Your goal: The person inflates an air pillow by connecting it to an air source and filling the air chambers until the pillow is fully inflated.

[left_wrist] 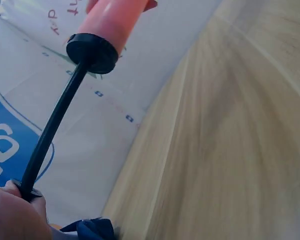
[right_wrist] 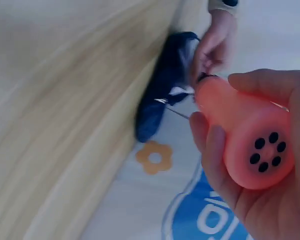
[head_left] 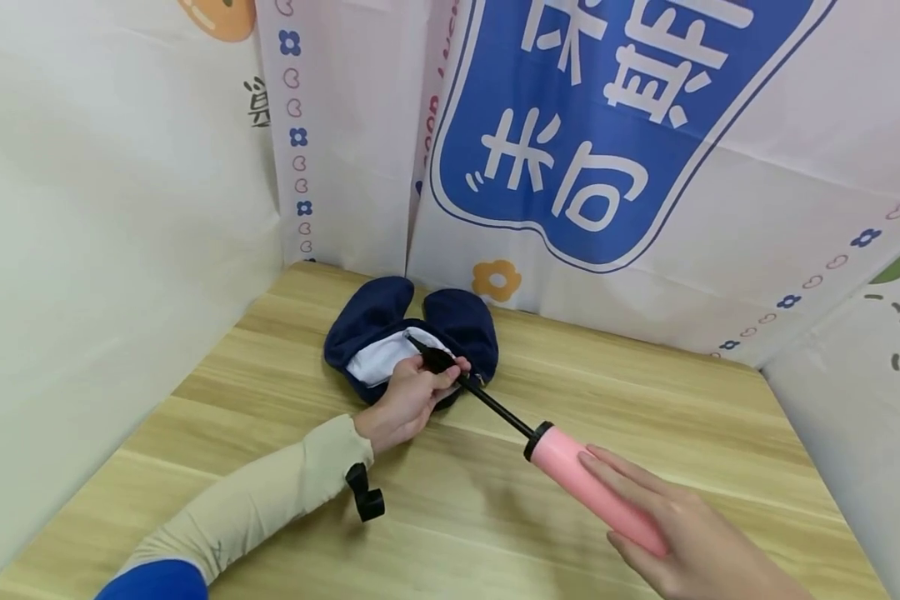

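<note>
A navy U-shaped neck pillow (head_left: 461, 321) lies at the back of the table, its cover parted over a white inner piece (head_left: 367, 358). My left hand (head_left: 405, 404) is over that opening and grips the black end of a pink hand pump (head_left: 588, 479). A thin black tip points from there toward the white piece; whether it enters anything cannot be made out. The pump's black rod (left_wrist: 55, 125) is drawn well out of the barrel. Around the pink barrel (right_wrist: 240, 132), my right hand (head_left: 693, 533) has its fingers and thumb wrapped.
The wooden table (head_left: 270, 467) meets white printed sheets (head_left: 345, 150) at the back and on both sides. The pillow sits close to the back sheet. A black wrist mount (head_left: 363, 492) hangs from the left sleeve, above the tabletop.
</note>
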`<control>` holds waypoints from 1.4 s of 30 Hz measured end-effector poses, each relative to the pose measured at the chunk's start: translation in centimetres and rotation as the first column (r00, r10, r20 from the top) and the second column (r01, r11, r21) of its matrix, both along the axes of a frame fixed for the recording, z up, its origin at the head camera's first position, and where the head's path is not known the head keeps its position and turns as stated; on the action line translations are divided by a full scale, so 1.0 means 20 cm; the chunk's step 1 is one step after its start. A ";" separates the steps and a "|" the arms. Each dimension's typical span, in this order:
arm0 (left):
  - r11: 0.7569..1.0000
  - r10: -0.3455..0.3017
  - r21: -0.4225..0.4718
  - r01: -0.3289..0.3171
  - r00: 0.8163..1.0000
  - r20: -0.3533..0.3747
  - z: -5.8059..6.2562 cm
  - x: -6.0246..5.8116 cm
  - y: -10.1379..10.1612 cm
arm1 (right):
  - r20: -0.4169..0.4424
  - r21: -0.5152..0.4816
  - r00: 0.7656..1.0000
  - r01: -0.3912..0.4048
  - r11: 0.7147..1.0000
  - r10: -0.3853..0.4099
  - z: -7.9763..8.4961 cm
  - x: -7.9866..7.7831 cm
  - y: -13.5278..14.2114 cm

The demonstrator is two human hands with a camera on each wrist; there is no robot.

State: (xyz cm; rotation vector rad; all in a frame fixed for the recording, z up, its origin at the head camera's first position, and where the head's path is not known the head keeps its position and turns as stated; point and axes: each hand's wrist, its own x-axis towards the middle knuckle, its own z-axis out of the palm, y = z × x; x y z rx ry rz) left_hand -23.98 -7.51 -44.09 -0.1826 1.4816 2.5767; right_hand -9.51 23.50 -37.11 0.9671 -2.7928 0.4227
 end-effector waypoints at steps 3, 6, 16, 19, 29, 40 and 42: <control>1.000 -0.016 -0.006 0.016 1.000 0.010 -0.02 0.04 0.04 | -0.113 -0.022 0.993 -0.027 0.999 0.025 -0.03 -0.05 -0.09; 0.998 -0.045 -0.037 0.045 0.999 0.020 -0.05 0.09 0.09 | -0.226 -0.041 0.973 -0.066 0.997 0.055 -0.09 -0.12 -0.21; 0.992 -0.106 -0.074 0.101 0.992 -0.065 -0.03 0.08 0.00 | -0.049 0.024 0.998 -0.050 0.998 0.051 -0.14 -0.09 -0.15; 0.992 -0.112 -0.073 0.107 0.991 -0.067 -0.02 0.08 -0.03 | 0.031 0.018 0.999 -0.043 0.999 0.043 -0.09 -0.02 -0.04; 0.999 -0.034 -0.022 0.034 0.999 -0.002 -0.03 0.10 0.08 | -0.225 -0.010 0.974 -0.035 0.999 0.032 -0.04 -0.07 -0.14; 0.992 -0.099 -0.085 0.092 0.991 -0.089 -0.01 0.04 0.04 | -0.082 0.030 0.996 -0.020 0.999 0.023 -0.12 -0.13 -0.17; 0.990 -0.119 -0.087 0.112 0.990 -0.081 0.01 0.03 0.02 | -0.036 0.016 0.999 -0.018 1.000 0.018 -0.09 -0.08 -0.09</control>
